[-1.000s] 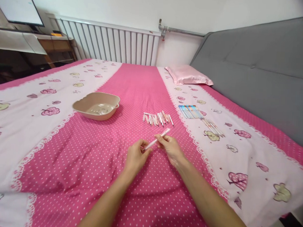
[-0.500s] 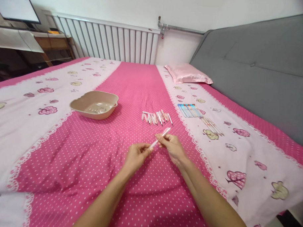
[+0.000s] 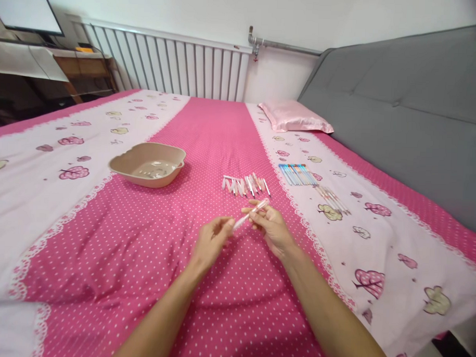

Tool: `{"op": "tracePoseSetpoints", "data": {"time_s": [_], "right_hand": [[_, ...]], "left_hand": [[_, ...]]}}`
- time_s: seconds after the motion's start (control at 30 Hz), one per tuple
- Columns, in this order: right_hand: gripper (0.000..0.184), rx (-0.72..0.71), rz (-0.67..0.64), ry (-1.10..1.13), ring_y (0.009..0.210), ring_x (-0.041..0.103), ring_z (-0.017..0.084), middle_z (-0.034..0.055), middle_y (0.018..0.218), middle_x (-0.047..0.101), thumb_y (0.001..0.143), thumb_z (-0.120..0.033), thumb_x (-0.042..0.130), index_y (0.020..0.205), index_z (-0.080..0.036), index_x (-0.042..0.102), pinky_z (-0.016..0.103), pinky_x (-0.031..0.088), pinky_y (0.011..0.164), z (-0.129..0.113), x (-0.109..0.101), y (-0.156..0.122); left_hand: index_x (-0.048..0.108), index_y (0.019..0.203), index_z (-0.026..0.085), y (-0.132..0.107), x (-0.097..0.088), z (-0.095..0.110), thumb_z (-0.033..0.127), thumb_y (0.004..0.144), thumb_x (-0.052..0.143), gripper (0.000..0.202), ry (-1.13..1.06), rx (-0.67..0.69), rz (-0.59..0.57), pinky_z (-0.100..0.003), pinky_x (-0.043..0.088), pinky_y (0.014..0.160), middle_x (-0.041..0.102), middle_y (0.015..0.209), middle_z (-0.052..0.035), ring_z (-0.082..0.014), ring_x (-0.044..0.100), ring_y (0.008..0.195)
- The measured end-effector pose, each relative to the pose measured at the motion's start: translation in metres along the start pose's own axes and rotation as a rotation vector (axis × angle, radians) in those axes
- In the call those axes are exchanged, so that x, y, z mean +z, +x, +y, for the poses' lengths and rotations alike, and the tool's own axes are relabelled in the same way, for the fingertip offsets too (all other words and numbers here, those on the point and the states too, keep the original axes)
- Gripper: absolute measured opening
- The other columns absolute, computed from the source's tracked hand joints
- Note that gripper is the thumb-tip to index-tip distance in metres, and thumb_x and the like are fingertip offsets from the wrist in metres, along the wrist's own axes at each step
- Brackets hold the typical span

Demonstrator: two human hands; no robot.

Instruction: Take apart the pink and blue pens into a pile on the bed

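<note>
A slim white and pale-pink pen (image 3: 241,221) slants up to the right between my two hands, above the pink dotted bedspread. My right hand (image 3: 272,229) pinches its upper part between thumb and fingers, with some fingers stretched out. At the lower end, my left hand (image 3: 211,242) is closed, thumb and fingertips on the pen; the exact hold is partly hidden. Just beyond the hands lies a loose group of white and pink pen parts (image 3: 245,186), some with dark tips. Farther right are a row of blue pens (image 3: 297,175) and several pale slim pens (image 3: 333,199).
A beige plastic basin (image 3: 147,165) with small bits inside stands to the left on the bedspread (image 3: 141,258). A pink pillow (image 3: 297,117) lies at the far right, by a grey padded headboard (image 3: 405,96). Behind are a white radiator (image 3: 167,61) and a desk with a monitor (image 3: 27,9).
My left hand has shifted slightly left and up at the pen's lower end. The fingers of my right hand have changed their position on the pen, some now extended. The other things lie unchanged.
</note>
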State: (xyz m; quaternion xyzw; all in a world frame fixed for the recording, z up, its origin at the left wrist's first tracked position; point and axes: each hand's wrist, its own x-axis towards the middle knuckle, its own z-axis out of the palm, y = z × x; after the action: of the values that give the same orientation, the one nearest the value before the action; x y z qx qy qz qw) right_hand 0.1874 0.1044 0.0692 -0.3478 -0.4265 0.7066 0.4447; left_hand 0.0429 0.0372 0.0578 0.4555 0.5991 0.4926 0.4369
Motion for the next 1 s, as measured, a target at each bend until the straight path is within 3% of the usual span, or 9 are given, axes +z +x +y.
{"op": "tracePoseSetpoints", "data": {"time_s": [0.1,0.23,0.4,0.53,0.63,0.7,0.83,0.9,1.0], "right_hand": [[0.035,-0.010,0.023,-0.008,0.058,0.053,0.006,0.0016,0.080,0.069,0.062,-0.019,0.073,0.091,-0.017,0.054,0.017,0.039,0.050,0.0022,0.0016,-0.0003],[0.035,0.002,0.030,0.008,0.058,0.053,0.007,0.0022,0.080,0.069,0.060,-0.019,0.073,0.088,-0.017,0.052,0.018,0.038,0.051,0.0040,0.0028,-0.0007],[0.035,-0.013,0.034,0.035,0.058,0.051,0.007,0.0015,0.080,0.069,0.059,-0.019,0.073,0.087,-0.017,0.052,0.018,0.036,0.050,0.0033,0.0036,-0.0015],[0.035,-0.014,0.028,0.052,0.058,0.049,0.007,0.0010,0.079,0.068,0.059,-0.019,0.074,0.087,-0.018,0.053,0.017,0.034,0.048,0.0024,0.0043,-0.0020],[0.034,-0.012,0.030,0.059,0.059,0.049,0.007,0.0010,0.079,0.068,0.059,-0.019,0.074,0.086,-0.018,0.053,0.017,0.034,0.047,0.0023,0.0045,-0.0018],[0.035,-0.017,0.031,0.062,0.059,0.050,0.007,0.0010,0.079,0.068,0.059,-0.019,0.074,0.086,-0.018,0.053,0.017,0.034,0.046,0.0022,0.0042,-0.0014],[0.033,-0.029,0.043,0.062,0.059,0.050,0.007,0.0006,0.080,0.068,0.059,-0.020,0.074,0.085,-0.018,0.053,0.016,0.035,0.046,0.0029,0.0031,-0.0008],[0.033,-0.029,0.046,0.075,0.060,0.051,0.007,0.0009,0.080,0.068,0.060,-0.020,0.074,0.085,-0.018,0.054,0.016,0.035,0.045,0.0036,0.0027,-0.0007],[0.032,-0.013,0.036,0.105,0.060,0.052,0.007,0.0013,0.081,0.067,0.060,-0.019,0.074,0.084,-0.018,0.054,0.015,0.036,0.045,0.0043,0.0023,-0.0007]], "left_hand": [[0.059,0.097,0.015,-0.0008,0.0026,-0.0025,0.038,0.061,0.072,0.044,0.245,0.215,0.114,-0.028,0.048,0.059,0.064,0.081,-0.0050,-0.0163,0.059,0.068],[0.059,0.078,0.017,-0.0021,0.0043,-0.0051,0.030,0.073,0.060,0.014,0.437,0.382,0.194,-0.026,0.045,0.056,0.061,0.073,-0.0022,-0.0129,0.054,0.060],[0.060,0.081,0.016,-0.0025,0.0026,-0.0015,0.037,0.079,0.053,0.023,0.379,0.291,0.172,-0.024,0.040,0.053,0.061,0.070,-0.0018,-0.0130,0.053,0.058],[0.057,0.064,0.015,-0.0004,0.0001,-0.0033,0.048,0.082,0.044,0.040,0.214,0.102,0.090,-0.022,0.031,0.044,0.052,0.051,0.0018,-0.0103,0.043,0.044],[0.056,0.058,0.014,0.0012,-0.0024,-0.0077,0.054,0.082,0.037,0.050,0.160,0.005,0.101,-0.022,0.029,0.043,0.050,0.047,0.0010,-0.0101,0.041,0.042],[0.059,0.063,0.013,0.0013,-0.0033,-0.0089,0.054,0.081,0.039,0.049,0.184,0.030,0.146,-0.023,0.032,0.045,0.053,0.052,-0.0005,-0.0117,0.046,0.046],[0.061,0.090,0.015,-0.0005,-0.0011,-0.0061,0.044,0.067,0.065,0.037,0.231,0.194,0.188,-0.026,0.043,0.057,0.063,0.077,-0.0043,-0.0161,0.056,0.066],[0.062,0.089,0.017,-0.0016,0.0009,-0.0042,0.037,0.064,0.069,0.033,0.282,0.258,0.192,-0.028,0.044,0.061,0.064,0.082,-0.0044,-0.0164,0.057,0.069],[0.064,0.081,0.018,-0.0025,0.0024,-0.0019,0.032,0.069,0.064,0.019,0.315,0.296,0.217,-0.028,0.044,0.061,0.064,0.077,-0.0031,-0.0156,0.056,0.066]]}}
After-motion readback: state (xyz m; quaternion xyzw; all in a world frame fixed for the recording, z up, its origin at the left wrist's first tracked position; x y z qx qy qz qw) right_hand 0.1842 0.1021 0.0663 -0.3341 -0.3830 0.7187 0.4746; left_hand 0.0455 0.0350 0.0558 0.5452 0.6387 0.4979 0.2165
